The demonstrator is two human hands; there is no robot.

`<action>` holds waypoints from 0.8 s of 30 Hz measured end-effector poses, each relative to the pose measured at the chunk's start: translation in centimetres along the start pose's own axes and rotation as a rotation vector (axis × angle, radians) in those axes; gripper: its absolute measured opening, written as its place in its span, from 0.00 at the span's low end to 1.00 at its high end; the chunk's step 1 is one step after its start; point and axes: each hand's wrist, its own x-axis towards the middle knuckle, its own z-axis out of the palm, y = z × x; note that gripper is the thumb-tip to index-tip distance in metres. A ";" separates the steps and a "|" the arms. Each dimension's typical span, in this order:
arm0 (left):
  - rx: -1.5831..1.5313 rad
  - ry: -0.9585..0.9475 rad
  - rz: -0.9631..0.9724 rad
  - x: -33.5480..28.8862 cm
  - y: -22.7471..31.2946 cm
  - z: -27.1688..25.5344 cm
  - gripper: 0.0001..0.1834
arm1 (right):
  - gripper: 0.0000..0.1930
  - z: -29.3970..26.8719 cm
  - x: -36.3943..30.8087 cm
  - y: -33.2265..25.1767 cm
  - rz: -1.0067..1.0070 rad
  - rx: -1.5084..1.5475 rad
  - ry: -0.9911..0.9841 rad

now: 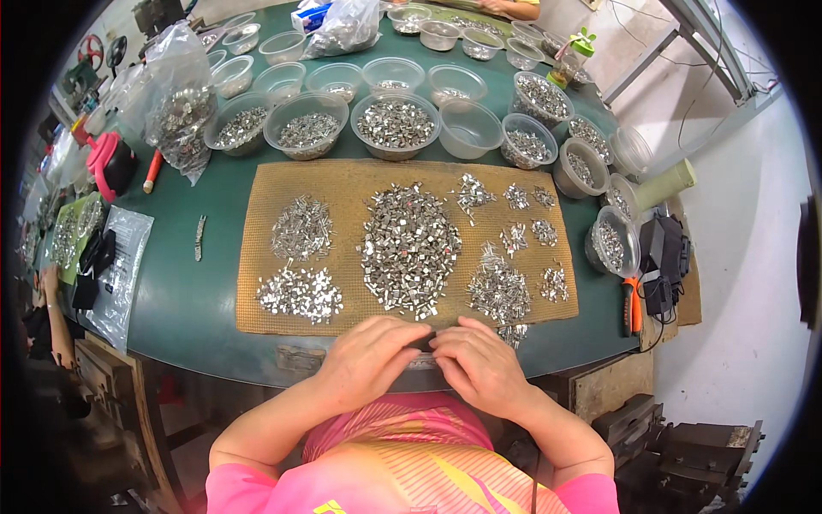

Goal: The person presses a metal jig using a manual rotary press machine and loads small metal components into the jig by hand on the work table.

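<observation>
My left hand [366,358] and my right hand [479,364] meet at the table's near edge, just in front of a brown textured mat [345,224]. Both have bent fingers with the tips close together; whatever they grip, if anything, is hidden. A metal strip [421,361] shows between them at the edge. On the mat, a big pile of small silver metal pieces [409,248] lies in the middle. Left of it are a heap of thin pieces [301,227] and a shiny heap [300,294]. To its right, a larger heap [498,287] sits among several little ones.
Clear plastic bowls [396,124] of metal parts line the mat's far side and curve down the right. Orange-handled pliers [632,307] lie at the right edge. Leftward are a short metal strip [199,238], a plastic bag [128,274] and a pink-lidded container [110,165].
</observation>
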 end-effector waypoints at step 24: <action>0.246 -0.068 0.178 -2.6 -0.4 0.3 0.25 | 0.16 -2.7 -3.6 0.4 0.060 -0.183 -0.052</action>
